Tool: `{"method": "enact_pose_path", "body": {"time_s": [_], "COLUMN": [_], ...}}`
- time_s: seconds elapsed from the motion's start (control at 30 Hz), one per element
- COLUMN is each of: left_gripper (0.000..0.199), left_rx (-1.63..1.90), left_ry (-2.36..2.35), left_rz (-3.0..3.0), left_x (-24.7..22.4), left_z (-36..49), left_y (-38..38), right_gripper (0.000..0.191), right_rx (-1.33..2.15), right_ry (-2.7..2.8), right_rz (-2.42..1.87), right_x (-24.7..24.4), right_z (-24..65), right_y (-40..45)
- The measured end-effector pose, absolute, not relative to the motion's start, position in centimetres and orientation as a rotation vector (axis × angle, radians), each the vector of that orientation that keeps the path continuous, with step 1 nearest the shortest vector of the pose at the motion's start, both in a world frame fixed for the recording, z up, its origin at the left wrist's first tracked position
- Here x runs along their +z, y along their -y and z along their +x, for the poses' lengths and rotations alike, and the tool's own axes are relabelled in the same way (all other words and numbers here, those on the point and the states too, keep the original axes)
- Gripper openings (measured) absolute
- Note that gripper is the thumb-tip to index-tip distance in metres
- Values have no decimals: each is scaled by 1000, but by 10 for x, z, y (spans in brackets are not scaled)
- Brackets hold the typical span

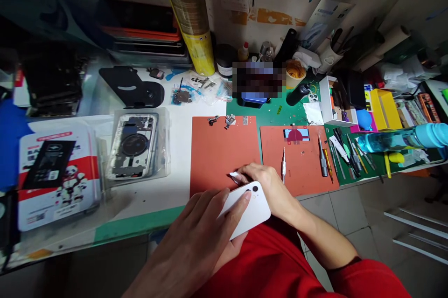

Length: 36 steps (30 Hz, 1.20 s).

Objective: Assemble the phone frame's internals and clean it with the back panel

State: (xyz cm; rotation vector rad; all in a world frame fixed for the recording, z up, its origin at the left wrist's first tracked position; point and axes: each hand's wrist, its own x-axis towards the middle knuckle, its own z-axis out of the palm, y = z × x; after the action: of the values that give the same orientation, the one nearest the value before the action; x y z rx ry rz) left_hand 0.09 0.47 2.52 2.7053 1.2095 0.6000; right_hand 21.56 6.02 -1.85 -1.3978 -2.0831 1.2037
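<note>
A white smartphone (pixel 258 214) is gripped by my left hand (pixel 206 223), back side up, with the camera lens at its upper right corner. One finger of that hand lies beside the lens. On the phone's far side is my right hand (pixel 262 174), its fingers closed on a small white piece (pixel 236 176) that looks like tissue or cloth. The phone hides part of those fingers. Both hands are at the bench's front edge, over an orange work mat (pixel 224 149) where small metal phone parts (pixel 229 121) lie at the top.
A second orange mat (pixel 273 162) carries a silver pen-like tool (pixel 283 166) and screwdrivers (pixel 322 158). Toward the right lie tweezers, a blue water bottle (pixel 402 138) and a yellow box (pixel 385 107). On the left are an opened phone housing (pixel 133 144), a battery (pixel 49 165) and a spray can (pixel 196 23).
</note>
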Motion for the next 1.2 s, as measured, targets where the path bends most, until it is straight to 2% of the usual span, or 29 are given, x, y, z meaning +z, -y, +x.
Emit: {"method": "enact_pose_path", "body": {"time_s": [0.17,0.37,0.9,1.2], "left_gripper": [53,60,81,69], "left_rx": [478,524,505,490], "left_ry": [-1194,-1256,-1247,-1250], "left_rz": [2703,2665,2609,2643], "left_x": [30,28,22,34], "left_z": [0,4,6,7], "left_y": [0,0,3,-2], "right_gripper": [25,21,26,24], "right_rx": [1219,1220,1226,1230], "right_ry": [2073,2089,2112,2121], "right_rz": [-1402,-1391,-1386,-1370], "right_x": [-20,-20,-20,-13], "right_z": [215,215,211,211], "right_y": [-60,-60,-58,-59]}}
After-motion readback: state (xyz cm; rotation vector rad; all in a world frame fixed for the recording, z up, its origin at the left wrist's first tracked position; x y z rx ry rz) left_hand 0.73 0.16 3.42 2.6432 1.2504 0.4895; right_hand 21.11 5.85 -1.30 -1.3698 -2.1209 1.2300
